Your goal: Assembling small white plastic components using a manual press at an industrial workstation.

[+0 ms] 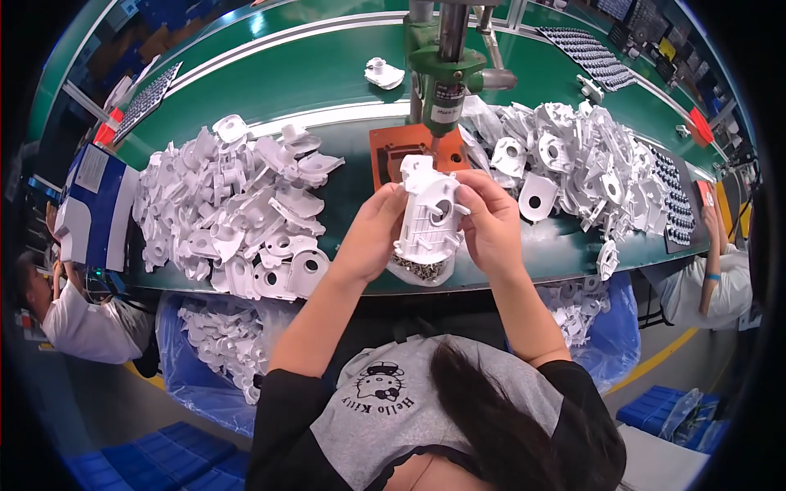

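Note:
A white moulded plastic housing [429, 214] with a round hole and small pegs is held up between my two hands. My left hand [375, 231] grips its left edge, and my right hand [493, 222] pinches its right edge by the hole. Just below it, partly covered, a clear bag or dish of small metal screws [422, 270] sits at the table's front edge. Behind the housing stands an orange fixture [386, 147] under a green press head [446, 78]; the part hides some of the fixture.
Heaps of white plastic parts lie left [221, 196] and right [585, 155] on the green table [327, 49]. Blue lined bins [192, 401] of parts stand below. Trays of small dark parts [667, 196] lie at right. Other people sit at both sides, beside a blue-white machine [94, 204].

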{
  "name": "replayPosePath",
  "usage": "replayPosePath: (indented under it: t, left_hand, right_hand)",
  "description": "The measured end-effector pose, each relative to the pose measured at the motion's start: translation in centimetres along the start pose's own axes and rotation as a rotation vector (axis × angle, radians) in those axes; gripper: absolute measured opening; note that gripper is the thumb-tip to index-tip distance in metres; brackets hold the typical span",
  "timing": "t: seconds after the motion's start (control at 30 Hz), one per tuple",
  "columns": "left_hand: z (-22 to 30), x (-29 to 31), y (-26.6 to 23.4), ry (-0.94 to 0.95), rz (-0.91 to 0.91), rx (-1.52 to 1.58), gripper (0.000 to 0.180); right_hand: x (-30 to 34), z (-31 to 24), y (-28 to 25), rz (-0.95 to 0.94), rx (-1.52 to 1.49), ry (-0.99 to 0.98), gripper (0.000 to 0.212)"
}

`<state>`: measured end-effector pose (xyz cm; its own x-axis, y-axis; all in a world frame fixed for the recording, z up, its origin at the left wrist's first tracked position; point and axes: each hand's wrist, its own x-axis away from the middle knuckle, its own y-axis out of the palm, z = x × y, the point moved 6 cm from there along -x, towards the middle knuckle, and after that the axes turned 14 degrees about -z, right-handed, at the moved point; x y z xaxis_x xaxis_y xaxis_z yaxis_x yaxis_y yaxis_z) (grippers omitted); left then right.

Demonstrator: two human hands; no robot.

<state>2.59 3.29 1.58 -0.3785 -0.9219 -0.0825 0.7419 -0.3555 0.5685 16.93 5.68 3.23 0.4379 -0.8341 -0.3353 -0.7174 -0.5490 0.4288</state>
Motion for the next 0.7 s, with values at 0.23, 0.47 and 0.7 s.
replayPosePath:
  t: [0.23,0.47,0.7]
  left_hand:
    - [-1.5,1.1,-0.4,-0.043,-0.003,0.041,0.039]
    - [-2.2,1.1,-0.6,-0.032,-0.033,0.217,0.041]
    - [-1.6,1.7,-0.6,0.022,0.101,0.106,0.041]
  right_hand:
    - [0.1,1.3,-0.5,0.015,0.134,0.085,0.021]
    - [0.6,1.9,-0.3,0.0,0.072,0.257,0.025]
    - [-0.3,1.7,-1.2,0.051,0.347,0.111,0.026]
